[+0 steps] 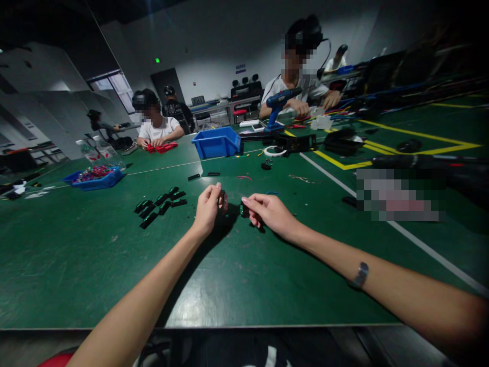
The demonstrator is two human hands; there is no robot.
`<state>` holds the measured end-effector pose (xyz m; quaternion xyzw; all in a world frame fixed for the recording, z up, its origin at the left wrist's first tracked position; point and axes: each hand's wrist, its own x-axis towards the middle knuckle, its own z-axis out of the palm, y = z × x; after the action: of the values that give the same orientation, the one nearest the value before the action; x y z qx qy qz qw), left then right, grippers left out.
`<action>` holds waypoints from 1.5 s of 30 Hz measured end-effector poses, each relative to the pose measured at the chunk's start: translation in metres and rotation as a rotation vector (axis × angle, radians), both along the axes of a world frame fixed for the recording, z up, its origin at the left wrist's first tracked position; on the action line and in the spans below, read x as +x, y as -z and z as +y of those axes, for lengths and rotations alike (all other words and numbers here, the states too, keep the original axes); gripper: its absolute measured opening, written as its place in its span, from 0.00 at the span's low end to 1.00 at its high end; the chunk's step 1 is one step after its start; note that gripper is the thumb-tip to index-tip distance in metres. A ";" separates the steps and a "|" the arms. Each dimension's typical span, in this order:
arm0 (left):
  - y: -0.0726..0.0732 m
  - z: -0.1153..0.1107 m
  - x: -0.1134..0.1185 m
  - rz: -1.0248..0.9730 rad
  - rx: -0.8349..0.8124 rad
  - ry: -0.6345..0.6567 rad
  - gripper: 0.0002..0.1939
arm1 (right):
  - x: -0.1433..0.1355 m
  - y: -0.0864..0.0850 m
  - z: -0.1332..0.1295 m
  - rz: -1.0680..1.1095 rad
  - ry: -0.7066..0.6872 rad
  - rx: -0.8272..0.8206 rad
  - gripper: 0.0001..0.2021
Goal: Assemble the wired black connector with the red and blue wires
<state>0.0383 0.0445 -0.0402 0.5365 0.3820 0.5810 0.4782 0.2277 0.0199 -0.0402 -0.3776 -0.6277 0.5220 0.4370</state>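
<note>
Over the middle of the green table, my left hand (209, 208) is closed on a small black frame-like piece (221, 199), held upright between thumb and fingers. A short gap to its right, my right hand (269, 211) pinches a small black-and-green piece (243, 208), perhaps a little circuit board in a black housing; its far end is hidden by the fingers. Left of my hands lies a loose group of similar black-and-green pieces (163, 204). Two thin black frames (213, 174) rest farther back.
A blue bin (217, 142) stands behind my hands. At the left, a blue tray (100, 179) holds tangled wires, with plastic bottles (109, 153) behind. A blue cordless drill (278, 107) and a white ring (275, 151) are across the table, where co-workers sit.
</note>
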 end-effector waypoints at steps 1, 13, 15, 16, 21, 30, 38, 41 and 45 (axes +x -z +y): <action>0.000 0.000 0.001 -0.022 -0.025 0.011 0.23 | 0.000 0.000 0.000 -0.005 -0.001 0.003 0.23; 0.002 -0.004 0.007 -0.116 -0.183 0.095 0.23 | -0.001 0.003 0.003 0.150 -0.012 -0.058 0.21; 0.001 -0.004 0.007 -0.108 -0.196 0.099 0.23 | -0.001 0.004 0.005 0.175 -0.030 -0.067 0.20; 0.002 -0.004 0.007 -0.106 -0.194 0.100 0.23 | -0.001 0.004 0.005 0.179 -0.035 -0.067 0.19; 0.004 -0.002 0.007 -0.155 -0.168 0.118 0.24 | 0.000 0.003 0.005 0.153 -0.017 -0.071 0.18; 0.004 0.004 0.004 -0.298 -0.282 0.115 0.12 | -0.001 0.002 0.003 0.113 0.011 -0.040 0.17; 0.003 0.001 0.007 -0.240 -0.214 0.138 0.10 | 0.000 0.003 0.005 0.132 0.009 -0.040 0.17; 0.002 0.001 0.008 -0.238 -0.211 0.151 0.12 | 0.000 0.003 0.005 0.145 0.011 -0.047 0.18; 0.005 0.001 0.009 -0.244 -0.187 0.178 0.14 | 0.000 0.002 0.004 0.152 0.007 -0.048 0.19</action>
<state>0.0469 0.0452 -0.0451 0.4469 0.3244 0.5592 0.6184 0.2282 0.0239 -0.0419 -0.3494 -0.5786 0.5624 0.4762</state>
